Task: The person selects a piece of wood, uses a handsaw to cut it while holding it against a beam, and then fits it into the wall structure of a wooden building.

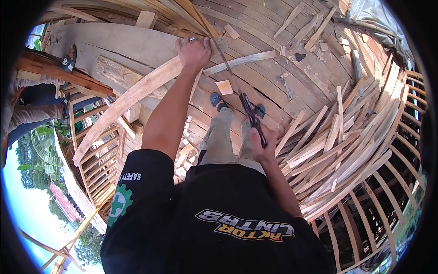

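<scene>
My right hand [264,142] is wrapped around the dark handle of a handsaw [247,106]. Its thin blade, seen nearly edge-on, runs up and away, passing close to the right of my left hand [194,52]. That hand, with a ring on one finger, is curled over the far end of a long pale wooden plank [132,98]. The plank bends across the view toward the lower left. Whether the blade's teeth touch wood cannot be made out. Below the blade, a small light wood offcut [224,87] lies on the floor near my feet.
A wide grey board [114,39] lies beyond the plank. Many loose wood strips [337,141] are heaped on the right beside curved ribs [388,187]. Scraps litter the plank floor [255,27]. At the left is another person's sandaled foot [69,59]. A crumpled sheet [378,16] hangs far right.
</scene>
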### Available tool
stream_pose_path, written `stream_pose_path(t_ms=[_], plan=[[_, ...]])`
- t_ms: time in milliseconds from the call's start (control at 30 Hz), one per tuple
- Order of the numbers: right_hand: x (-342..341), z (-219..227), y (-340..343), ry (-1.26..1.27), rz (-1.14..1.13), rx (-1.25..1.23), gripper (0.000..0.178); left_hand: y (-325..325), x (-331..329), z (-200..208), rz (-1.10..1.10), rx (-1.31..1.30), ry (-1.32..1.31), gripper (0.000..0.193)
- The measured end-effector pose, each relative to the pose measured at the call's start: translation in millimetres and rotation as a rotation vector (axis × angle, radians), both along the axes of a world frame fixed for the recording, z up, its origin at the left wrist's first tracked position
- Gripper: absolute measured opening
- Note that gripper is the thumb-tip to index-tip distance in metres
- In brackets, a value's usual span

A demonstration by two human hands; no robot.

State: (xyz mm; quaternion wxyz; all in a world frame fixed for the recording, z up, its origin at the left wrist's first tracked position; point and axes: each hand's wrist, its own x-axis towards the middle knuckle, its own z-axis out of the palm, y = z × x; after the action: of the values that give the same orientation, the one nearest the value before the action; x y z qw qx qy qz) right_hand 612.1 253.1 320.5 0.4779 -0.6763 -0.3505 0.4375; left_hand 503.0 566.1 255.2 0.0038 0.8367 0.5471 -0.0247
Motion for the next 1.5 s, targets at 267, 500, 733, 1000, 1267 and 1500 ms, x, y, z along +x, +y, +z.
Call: stream_pose_path(t_ms=[267, 500, 733, 1000, 1267, 1500], plan=[[12.2, 39.9, -87.4, -0.018, 0.085, -0.035, 0.024, -0.8, -6.7, -6.9, 0.029, -0.033, 0.003, 0.054], [3.3, 2.9, 76.7, 0.046, -0.069, 0.108, 0.035, 1.1, -2.7, -8.5, -0.015, 0.0, 0.012, 0.054], [15.6, 30.8, -78.7, 0.017, 0.059, -0.046, 0.028, 1.1, -4.6, -4.0, 0.006, 0.005, 0.018, 0.054], [6.8, 5.4, 39.8, 0.016, -0.024, 0.034, 0.032, -5.3, 3.8, -0.6, -0.022, -0.007, -0.012, 0.052], [23.1, 64.3, -98.4, -0.016, 0.106, -0.088, 0.026, -2.5, -3.2, -2.6, 0.001, -0.016, 0.055, 0.052], [-1.9, -7.5, 50.9, 0.011, -0.04, -0.071, 0.028, 0.1, 4.5, 0.9, -0.016, -0.017, 0.108, 0.05]])
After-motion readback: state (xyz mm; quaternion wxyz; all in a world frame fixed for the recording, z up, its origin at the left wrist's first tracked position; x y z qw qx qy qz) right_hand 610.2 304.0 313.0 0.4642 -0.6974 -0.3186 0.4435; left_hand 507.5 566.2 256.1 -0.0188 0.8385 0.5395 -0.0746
